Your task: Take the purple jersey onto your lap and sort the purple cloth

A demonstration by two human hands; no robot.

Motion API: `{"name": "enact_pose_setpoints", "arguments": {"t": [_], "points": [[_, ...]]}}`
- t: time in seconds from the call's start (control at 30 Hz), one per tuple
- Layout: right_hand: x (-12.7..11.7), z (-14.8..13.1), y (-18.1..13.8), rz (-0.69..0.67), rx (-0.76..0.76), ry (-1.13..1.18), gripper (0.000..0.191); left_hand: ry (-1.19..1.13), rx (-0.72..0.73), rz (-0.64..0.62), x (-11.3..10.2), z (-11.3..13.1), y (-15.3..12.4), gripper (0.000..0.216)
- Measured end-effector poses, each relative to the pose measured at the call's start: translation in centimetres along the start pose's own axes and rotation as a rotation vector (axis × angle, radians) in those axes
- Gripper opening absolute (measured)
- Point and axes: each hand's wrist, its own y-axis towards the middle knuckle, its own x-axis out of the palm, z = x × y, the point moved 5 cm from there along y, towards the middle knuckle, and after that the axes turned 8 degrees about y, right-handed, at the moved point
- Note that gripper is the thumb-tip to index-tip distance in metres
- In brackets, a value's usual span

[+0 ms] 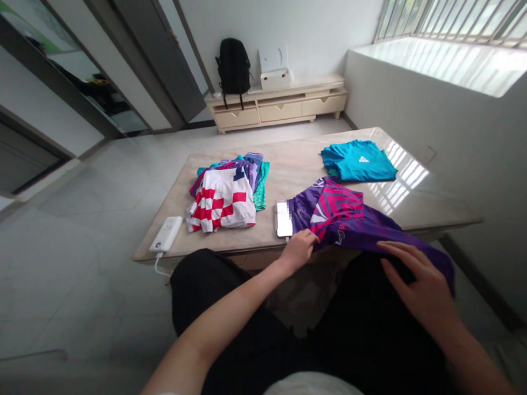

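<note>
Fingers (310, 237) of both hands on purple jersey (342, 215)

Table: middle lane open

I see bare top between pile (227, 194) and teal shirt (357, 160); phone (284, 218) blocks the near edge.

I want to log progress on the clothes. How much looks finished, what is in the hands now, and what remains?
Looks done: one teal shirt lies folded flat on the table. In hand: the purple and pink shirt hangs over the table's near edge; the left hand grips it, the right hand rests on its lower part. Seemingly left: the pile of shirts, red and white checked one on top.
</note>
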Motion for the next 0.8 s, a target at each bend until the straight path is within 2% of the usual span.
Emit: {"name": "enact_pose_setpoints", "arguments": {"t": [0.13,0.23,0.3,0.37,0.5,0.6,0.8], "points": [[5.7,-0.8,0.9,-0.316,-0.067,0.145,0.041,-0.124,0.127,0.036,-0.6,5.1,-2.0,0.021],[8.1,-0.6,0.8,-0.455,-0.106,0.196,0.057,-0.272,0.242,0.043,-1.7,8.4,-4.2,0.020],[9.1,-0.5,0.2,-0.577,-0.108,0.212,0.067,-0.392,0.258,0.051,-2.5,9.7,-5.8,0.022],[9.7,-0.8,-0.9,-0.708,-0.068,0.243,0.066,-0.529,0.227,0.074,-3.3,10.3,-7.4,0.023],[9.5,-2.6,-3.0,-0.873,0.085,0.370,0.037,-0.786,0.116,0.092,-4.0,10.2,-10.2,0.025],[8.9,-4.3,-3.8,-0.922,0.155,0.423,0.022,-0.929,0.022,0.118,-4.2,9.6,-11.9,0.027],[8.3,-7.1,-3.6,-0.945,0.170,0.542,0.019,-1.077,-0.030,0.139,-5.8,9.8,-13.6,0.024]]}}
